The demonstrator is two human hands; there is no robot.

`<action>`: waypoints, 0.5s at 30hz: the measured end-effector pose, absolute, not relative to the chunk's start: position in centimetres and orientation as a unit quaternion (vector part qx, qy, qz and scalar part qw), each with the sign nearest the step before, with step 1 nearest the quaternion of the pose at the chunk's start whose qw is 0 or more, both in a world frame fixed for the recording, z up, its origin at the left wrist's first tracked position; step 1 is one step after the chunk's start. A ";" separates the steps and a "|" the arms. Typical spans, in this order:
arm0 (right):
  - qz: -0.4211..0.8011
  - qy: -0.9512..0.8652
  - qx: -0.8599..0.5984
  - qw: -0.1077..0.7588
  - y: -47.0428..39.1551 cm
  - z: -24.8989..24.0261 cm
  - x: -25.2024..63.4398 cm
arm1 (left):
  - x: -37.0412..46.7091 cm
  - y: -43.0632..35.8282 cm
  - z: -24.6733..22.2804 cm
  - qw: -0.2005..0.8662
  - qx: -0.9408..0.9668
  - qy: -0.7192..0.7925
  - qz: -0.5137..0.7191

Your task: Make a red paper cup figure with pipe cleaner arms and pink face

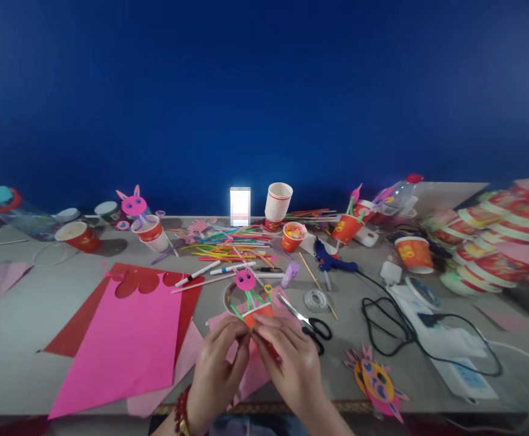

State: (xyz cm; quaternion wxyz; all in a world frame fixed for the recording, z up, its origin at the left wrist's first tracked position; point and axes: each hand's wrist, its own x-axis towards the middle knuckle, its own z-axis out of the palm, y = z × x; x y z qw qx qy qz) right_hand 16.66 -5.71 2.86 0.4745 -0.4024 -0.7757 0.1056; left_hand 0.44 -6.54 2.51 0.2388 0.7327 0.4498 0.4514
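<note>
A small red paper cup [264,310] with a white rim is between my hands near the table's front edge. Green straws or pipe cleaners rise from it, topped by a pink round face [245,280] with eyes and a small yellow piece [269,289]. My right hand [289,351] is closed around the cup's near side. My left hand [221,357] is closed too, its thumb and fingertips pinched against the cup. Whatever small piece lies between the fingertips is hidden. Pink paper [250,378] lies under the hands, and black-handled scissors [307,321] lie just right of the cup.
Pink foam sheets [128,339] cover the left. Colourful sticks [232,242] and pens lie behind the cup. A blue glue gun [335,259], tape roll [315,300], black cable [389,324] and power strip [446,339] are on the right. Stacked paper bowls [500,266] stand farther right.
</note>
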 end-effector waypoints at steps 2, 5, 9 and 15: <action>0.106 -0.777 -0.402 0.474 -5.6 3.0 16.7 | 0.5 -6.5 2.6 0.234 0.736 0.451 0.447; 0.109 -0.780 -0.396 0.472 -5.5 3.0 16.7 | 0.6 -6.5 2.7 0.218 0.745 0.451 0.441; 0.100 -0.785 -0.387 0.474 -5.4 3.0 16.6 | 0.6 -6.5 2.8 0.209 0.745 0.456 0.440; 0.107 -0.782 -0.387 0.477 -5.5 3.1 16.6 | 0.4 -6.6 2.8 0.230 0.738 0.455 0.442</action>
